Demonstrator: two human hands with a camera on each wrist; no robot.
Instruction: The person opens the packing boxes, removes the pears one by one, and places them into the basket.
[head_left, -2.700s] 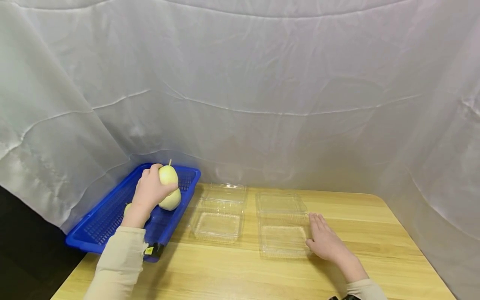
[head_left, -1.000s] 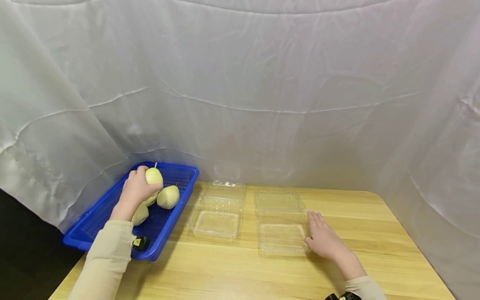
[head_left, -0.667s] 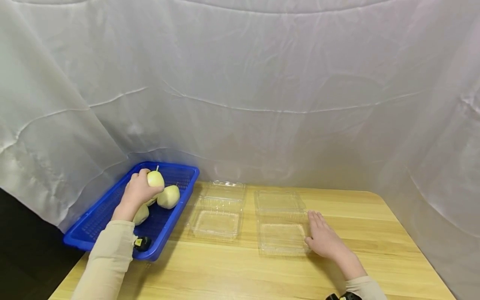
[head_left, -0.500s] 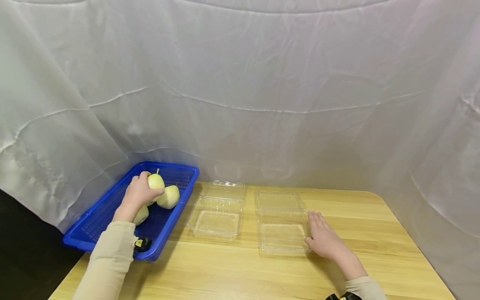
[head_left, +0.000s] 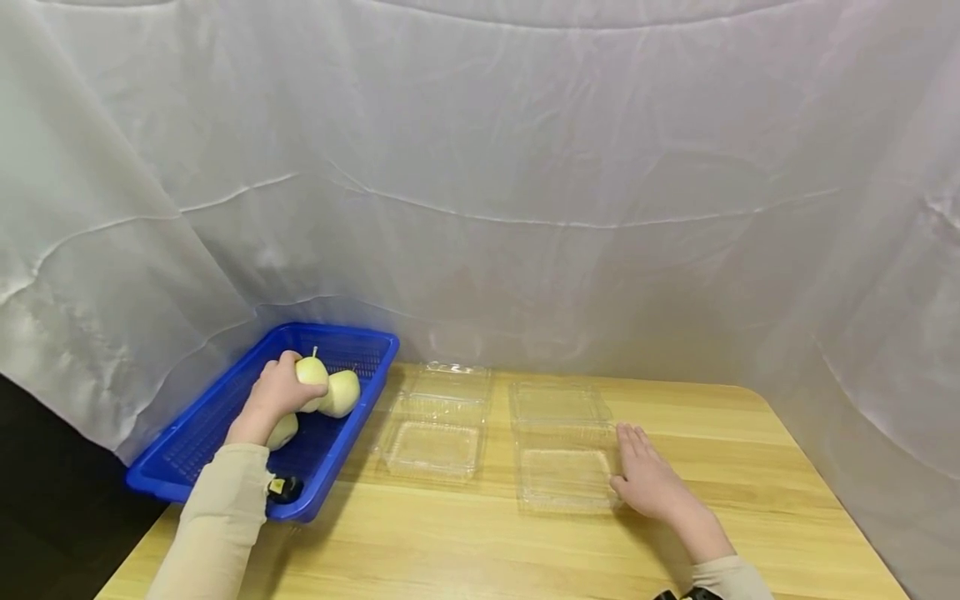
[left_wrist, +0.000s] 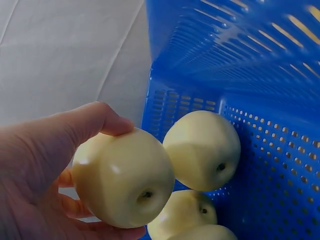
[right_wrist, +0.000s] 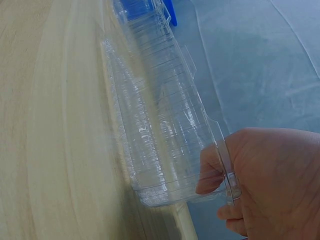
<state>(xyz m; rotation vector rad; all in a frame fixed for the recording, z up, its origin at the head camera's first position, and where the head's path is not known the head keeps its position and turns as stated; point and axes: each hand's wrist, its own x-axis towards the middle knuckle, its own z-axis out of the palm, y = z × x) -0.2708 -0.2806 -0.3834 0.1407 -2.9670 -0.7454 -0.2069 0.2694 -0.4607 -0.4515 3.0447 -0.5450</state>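
My left hand (head_left: 276,390) grips a pale yellow pear (left_wrist: 132,180), stem up, inside the blue basket (head_left: 337,462) at the left. Thumb and fingers curl round its sides, and it touches or nearly touches another pear (head_left: 341,394) on its right. More pears (left_wrist: 187,212) lie below it in the left wrist view, partly hidden. At the right, my right hand (head_left: 651,475) rests against the right side of an open clear plastic clamshell box (head_left: 566,479). Its fingers are straight in the head view; the thumb touches the rim near the front corner (right_wrist: 230,182).
A second open clear clamshell box (head_left: 435,450) stands between the basket and the first box, its lid folded back. All of these are on a wooden table (head_left: 450,550). A grey-white curtain (head_left: 525,192) hangs behind and at both sides.
My left hand, still holding the pear, has moved left from its place above the right-hand pear and then sunk lower into the basket. The right hand keeps its place at the box.
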